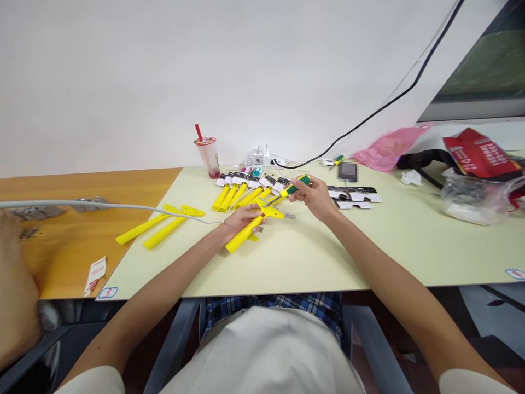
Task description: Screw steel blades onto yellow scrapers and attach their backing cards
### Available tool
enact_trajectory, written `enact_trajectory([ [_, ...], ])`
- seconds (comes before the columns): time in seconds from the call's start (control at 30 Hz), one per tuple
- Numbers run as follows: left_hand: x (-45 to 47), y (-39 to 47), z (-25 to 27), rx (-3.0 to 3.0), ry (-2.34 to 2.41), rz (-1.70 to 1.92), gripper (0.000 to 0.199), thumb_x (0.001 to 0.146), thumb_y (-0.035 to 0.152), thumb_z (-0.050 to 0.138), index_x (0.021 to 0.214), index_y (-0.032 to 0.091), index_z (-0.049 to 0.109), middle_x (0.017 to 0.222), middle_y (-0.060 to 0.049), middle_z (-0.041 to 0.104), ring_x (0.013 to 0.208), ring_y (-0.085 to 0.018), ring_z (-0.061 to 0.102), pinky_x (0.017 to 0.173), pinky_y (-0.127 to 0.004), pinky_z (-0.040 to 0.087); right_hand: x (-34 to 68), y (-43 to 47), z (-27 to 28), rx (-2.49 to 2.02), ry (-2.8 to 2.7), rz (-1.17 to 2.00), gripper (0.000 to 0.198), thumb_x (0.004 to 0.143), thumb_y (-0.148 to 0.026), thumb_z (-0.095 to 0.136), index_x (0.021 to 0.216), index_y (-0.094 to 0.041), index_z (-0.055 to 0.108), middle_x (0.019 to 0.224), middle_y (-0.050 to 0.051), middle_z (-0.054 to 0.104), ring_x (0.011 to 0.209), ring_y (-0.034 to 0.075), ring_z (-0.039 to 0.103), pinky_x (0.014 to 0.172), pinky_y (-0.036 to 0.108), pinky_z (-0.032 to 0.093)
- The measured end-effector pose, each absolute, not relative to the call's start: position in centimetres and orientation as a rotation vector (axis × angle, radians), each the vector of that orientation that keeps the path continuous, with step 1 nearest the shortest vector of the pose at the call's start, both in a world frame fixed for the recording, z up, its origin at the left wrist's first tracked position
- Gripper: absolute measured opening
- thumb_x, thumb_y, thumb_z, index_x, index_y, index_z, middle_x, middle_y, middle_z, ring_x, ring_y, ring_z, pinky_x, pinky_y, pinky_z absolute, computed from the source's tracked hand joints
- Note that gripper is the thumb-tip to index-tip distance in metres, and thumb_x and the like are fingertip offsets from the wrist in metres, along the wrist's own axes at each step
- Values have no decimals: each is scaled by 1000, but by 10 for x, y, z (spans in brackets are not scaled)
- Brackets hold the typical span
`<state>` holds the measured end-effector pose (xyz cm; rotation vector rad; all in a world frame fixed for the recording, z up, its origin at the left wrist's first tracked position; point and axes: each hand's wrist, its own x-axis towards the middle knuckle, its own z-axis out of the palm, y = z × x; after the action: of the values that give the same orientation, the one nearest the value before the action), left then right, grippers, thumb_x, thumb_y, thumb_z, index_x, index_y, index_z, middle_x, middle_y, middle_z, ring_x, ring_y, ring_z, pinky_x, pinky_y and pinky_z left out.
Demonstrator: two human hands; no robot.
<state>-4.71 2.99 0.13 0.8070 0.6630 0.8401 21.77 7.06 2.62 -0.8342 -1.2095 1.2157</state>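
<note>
My left hand (241, 219) is closed around a yellow T-shaped scraper (241, 238), its handle slanting down toward the front edge and a metal blade sticking out to the right. My right hand (315, 198) grips a green and yellow screwdriver (297, 186). The screwdriver's shaft points down-left at the scraper's head; whether its tip sits in a screw is too small to tell. Two loose yellow pieces (164, 234) with long handles lie to the left. Behind my hands, several yellow handles (231, 197) with black-and-white cards lie in a row.
More black-and-white cards (359, 194) lie right of my right hand. A cup (210, 157) with a red straw stands near the wall. A white cable (123, 206) crosses from the left near my left wrist. Pink (388, 149) and clear bags lie right. Another person's arm (16, 290) is at far left.
</note>
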Motion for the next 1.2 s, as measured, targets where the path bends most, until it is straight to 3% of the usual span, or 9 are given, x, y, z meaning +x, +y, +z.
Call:
enact_trajectory([
  [0.27,-49,24,10,812,638,770,31,78,12,87,96,17,62,89,-6,67,80,-20,73,48,-21,47,217,74,25,-883,-1122,1238,55,63,-61,106,82,-19,76,82,7,82,61,17,77,63,27,71],
  [0.43,-48,20,13,803,631,719,30,83,14,87,94,18,60,88,-6,67,79,-19,73,46,-19,44,218,73,23,-884,-1148,1226,53,67,-61,104,82,-20,73,79,7,82,61,18,78,63,29,72],
  [0.63,-45,19,11,814,690,723,34,90,31,90,100,18,61,94,-6,69,71,-15,71,41,-18,41,217,71,22,-883,-1186,1230,50,71,-61,102,80,-21,73,77,7,82,60,18,77,62,30,72],
  [0.97,-43,18,12,851,762,704,42,88,37,93,109,18,61,98,-7,71,66,-15,70,37,-18,40,214,69,22,-870,-1211,1244,53,70,-64,102,81,-21,72,78,6,82,58,17,76,60,28,70],
  [1.2,-42,17,11,870,755,694,31,93,34,86,108,16,65,91,-6,70,65,-15,68,36,-19,38,214,69,23,-860,-1217,1202,54,71,-65,101,81,-22,70,78,5,81,57,18,76,60,31,70],
])
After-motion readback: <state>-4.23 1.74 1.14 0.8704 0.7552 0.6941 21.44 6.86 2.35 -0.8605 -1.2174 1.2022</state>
